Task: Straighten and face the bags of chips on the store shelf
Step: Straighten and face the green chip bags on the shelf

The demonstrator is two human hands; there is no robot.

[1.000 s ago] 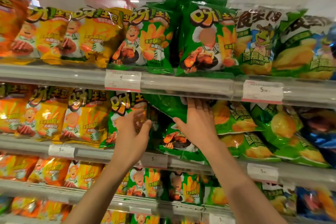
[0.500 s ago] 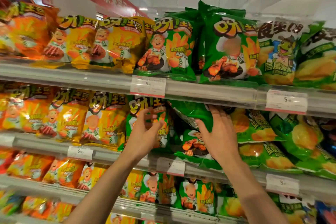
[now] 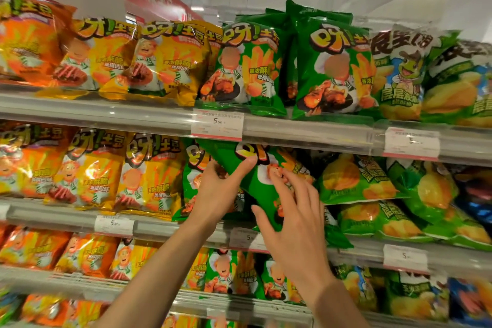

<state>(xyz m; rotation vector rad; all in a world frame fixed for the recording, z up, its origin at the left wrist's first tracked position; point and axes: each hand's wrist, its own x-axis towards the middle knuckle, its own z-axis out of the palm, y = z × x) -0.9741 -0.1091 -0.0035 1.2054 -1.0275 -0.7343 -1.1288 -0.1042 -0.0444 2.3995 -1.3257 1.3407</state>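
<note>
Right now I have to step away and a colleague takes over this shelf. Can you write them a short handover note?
Left hand: grips the upper left part of the tilted green bag on the second shelf, thumb across its front.
Right hand: fingers rest spread on the same bag's front, thumb at its lower edge.
Done: the top shelf's green bags and the yellow bags left of the hands stand facing out.
Left: stand this bag upright and face it; the light green bags to its right lie flat in a stack.

The tilted chip bag [image 3: 255, 181] is green with an orange-and-yellow logo and a chef cartoon. Neighbouring bags [image 3: 95, 168] are yellow-orange. Price tags [image 3: 217, 125] are white, red-edged.
</note>
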